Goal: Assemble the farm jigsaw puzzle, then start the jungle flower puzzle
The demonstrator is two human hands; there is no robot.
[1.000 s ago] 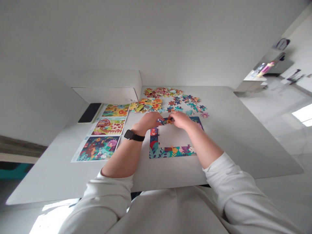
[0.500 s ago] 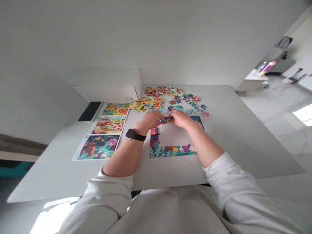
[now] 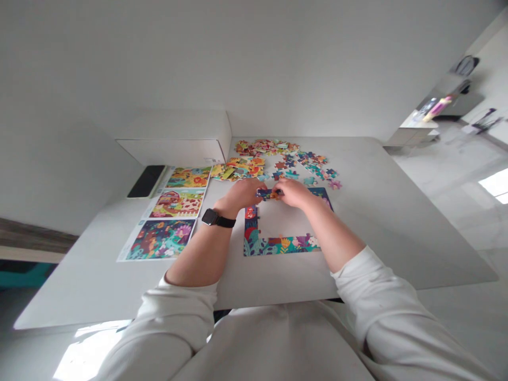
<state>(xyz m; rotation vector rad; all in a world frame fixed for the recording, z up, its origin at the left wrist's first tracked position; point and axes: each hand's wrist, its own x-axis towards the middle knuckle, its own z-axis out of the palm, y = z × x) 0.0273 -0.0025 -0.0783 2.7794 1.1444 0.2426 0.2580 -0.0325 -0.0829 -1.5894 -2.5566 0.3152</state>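
A partly joined jigsaw puzzle [image 3: 254, 246] lies on the table as a colourful border around a bare middle. At its far edge, my left hand [image 3: 246, 193] has its fingers closed on dark blue puzzle pieces [image 3: 263, 194]. My right hand [image 3: 292, 192] pinches the orange and blue end of the same strip, facing my left hand. The fingertips partly hide where these pieces meet the border. My right forearm covers part of the border's right side. A black watch [image 3: 210, 216] sits on my left wrist.
Loose puzzle pieces lie in piles beyond my hands: yellow-orange [image 3: 242, 168], red-pink [image 3: 265, 147] and blue-teal [image 3: 313, 164]. Left are a sheet with three printed pictures [image 3: 162, 239], a dark phone [image 3: 146, 181] and a white box [image 3: 174, 151] against the wall.
My left hand has shifted slightly left, and more of the blue strip shows between my hands. My right hand stays almost in place.
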